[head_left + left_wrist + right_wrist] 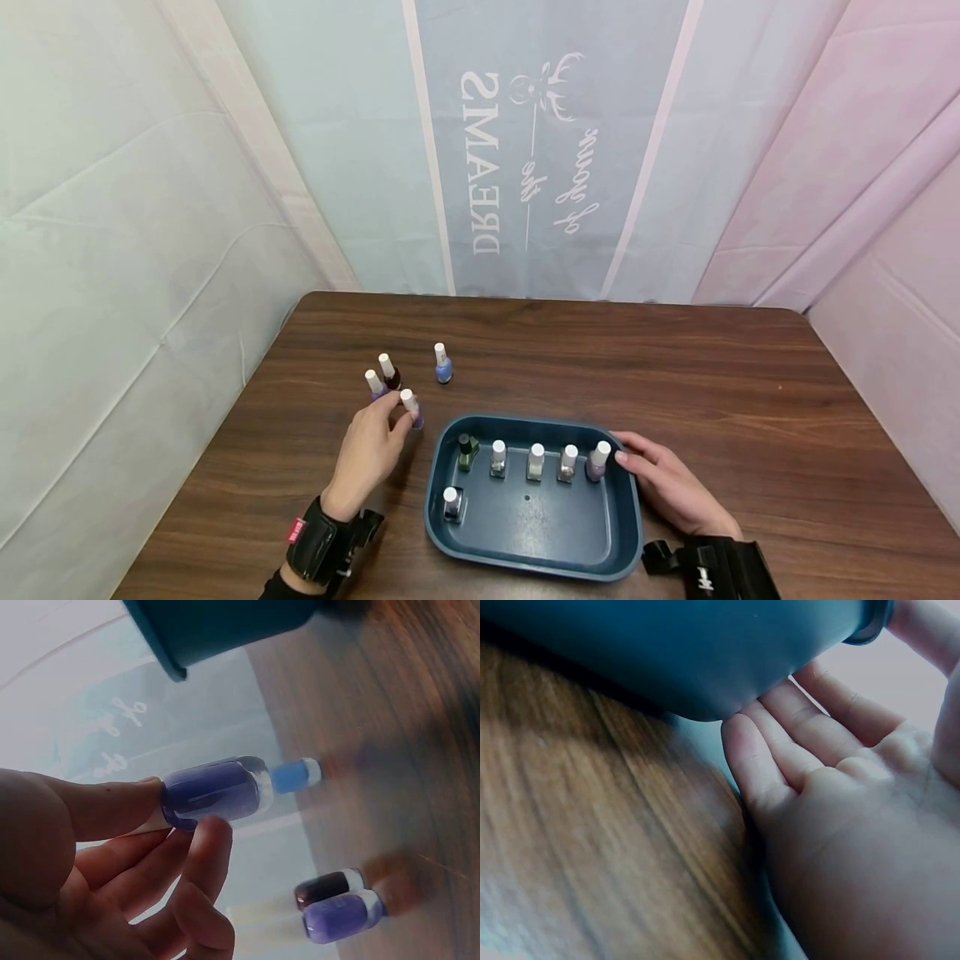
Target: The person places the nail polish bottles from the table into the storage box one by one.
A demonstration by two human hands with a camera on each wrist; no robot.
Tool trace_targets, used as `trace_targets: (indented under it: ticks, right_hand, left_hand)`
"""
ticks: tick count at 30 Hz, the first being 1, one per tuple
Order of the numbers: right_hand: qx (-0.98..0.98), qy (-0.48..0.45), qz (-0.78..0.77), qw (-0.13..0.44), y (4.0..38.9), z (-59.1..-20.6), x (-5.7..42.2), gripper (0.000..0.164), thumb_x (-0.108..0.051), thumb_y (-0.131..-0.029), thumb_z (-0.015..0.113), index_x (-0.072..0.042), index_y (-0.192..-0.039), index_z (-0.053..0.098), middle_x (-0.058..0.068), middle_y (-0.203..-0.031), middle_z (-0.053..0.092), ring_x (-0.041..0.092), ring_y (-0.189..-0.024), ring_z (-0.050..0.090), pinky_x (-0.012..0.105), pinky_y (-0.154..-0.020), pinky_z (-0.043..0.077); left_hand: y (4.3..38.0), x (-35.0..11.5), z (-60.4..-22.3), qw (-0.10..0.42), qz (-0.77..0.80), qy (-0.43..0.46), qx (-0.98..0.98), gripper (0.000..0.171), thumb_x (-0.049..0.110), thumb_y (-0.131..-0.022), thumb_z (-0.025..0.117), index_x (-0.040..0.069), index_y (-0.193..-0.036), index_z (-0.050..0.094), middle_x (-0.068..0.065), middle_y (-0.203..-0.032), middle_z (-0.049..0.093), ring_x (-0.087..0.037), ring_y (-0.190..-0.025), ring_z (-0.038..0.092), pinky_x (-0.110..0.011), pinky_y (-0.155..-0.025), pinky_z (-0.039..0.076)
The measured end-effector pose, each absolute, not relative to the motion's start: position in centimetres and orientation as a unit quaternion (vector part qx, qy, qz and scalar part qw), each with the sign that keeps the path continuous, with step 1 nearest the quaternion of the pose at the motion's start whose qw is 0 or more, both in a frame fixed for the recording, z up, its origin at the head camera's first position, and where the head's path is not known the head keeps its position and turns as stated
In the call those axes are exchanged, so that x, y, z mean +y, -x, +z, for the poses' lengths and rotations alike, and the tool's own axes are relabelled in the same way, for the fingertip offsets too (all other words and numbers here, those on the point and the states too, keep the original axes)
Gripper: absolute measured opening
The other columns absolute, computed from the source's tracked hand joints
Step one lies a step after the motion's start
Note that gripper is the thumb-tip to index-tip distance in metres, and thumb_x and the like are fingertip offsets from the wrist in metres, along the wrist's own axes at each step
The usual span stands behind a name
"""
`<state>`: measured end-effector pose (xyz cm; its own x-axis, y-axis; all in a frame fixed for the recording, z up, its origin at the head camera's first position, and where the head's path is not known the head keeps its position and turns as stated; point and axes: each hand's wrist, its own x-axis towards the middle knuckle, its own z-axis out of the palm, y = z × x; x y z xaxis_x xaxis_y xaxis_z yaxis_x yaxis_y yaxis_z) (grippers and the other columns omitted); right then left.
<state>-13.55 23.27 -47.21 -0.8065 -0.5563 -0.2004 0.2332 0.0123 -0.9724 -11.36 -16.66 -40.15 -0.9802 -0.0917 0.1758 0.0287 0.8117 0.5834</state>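
Note:
My left hand [369, 450] pinches a purple nail polish bottle [217, 793] by its white cap, between thumb and fingers, left of the tray. Just beyond it stand another purple bottle [341, 918] and a dark red one [328, 888], side by side. A light blue bottle [444, 369] stands apart to their right. On the right, my right hand [672, 486] holds the blue tray [525, 562] at its upper right corner, thumb over the rim and fingers along the outer wall [727, 660].
Inside the tray, a row along the far side runs from a green bottle [467, 454] through several white-capped ones to a mauve bottle [597, 463]. A dark bottle [452, 504] is at the tray's left. Curtains [540, 167] hang behind the wooden table [712, 375].

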Motion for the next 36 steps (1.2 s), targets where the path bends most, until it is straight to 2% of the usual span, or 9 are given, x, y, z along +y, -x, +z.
trace_targets:
  ticks: [20,29,36]
  right_hand:
    - [0.651,0.139,-0.694,0.276,13.6,-47.3,23.4,0.035,-0.017,-0.104,0.042,-0.005,-0.136,0.047,-0.007,-0.120,0.062,0.005,-0.107,0.056,0.021,-0.091,0.046]
    - [0.655,0.125,-0.691,0.277,13.6,-47.5,23.4,0.035,-0.018,-0.103,0.043,-0.005,-0.136,0.047,-0.006,-0.120,0.062,0.005,-0.106,0.057,0.023,-0.091,0.047]
    - [0.656,0.122,-0.690,0.280,13.6,-47.3,23.3,0.036,-0.018,-0.103,0.043,-0.005,-0.136,0.046,-0.005,-0.121,0.062,0.006,-0.108,0.057,0.023,-0.091,0.048]
  left_hand:
    - [9.4,-15.9,-39.1,0.096,-0.318,0.011,-0.943,0.005,0.017,-0.092,0.066,0.014,-0.091,0.063,0.003,-0.074,0.052,-0.009,-0.063,0.045,-0.021,-0.056,0.037]
    - [9.0,-15.6,-38.9,0.129,-0.321,0.025,-0.938,0.008,0.010,-0.089,0.068,0.016,-0.092,0.063,-0.003,-0.095,0.059,-0.009,-0.072,0.049,-0.021,-0.061,0.042]
    - [8.8,-15.2,-38.3,0.127,-0.326,0.030,-0.936,0.011,0.009,-0.088,0.069,0.018,-0.089,0.063,0.001,-0.088,0.058,-0.008,-0.071,0.049,-0.020,-0.061,0.042]
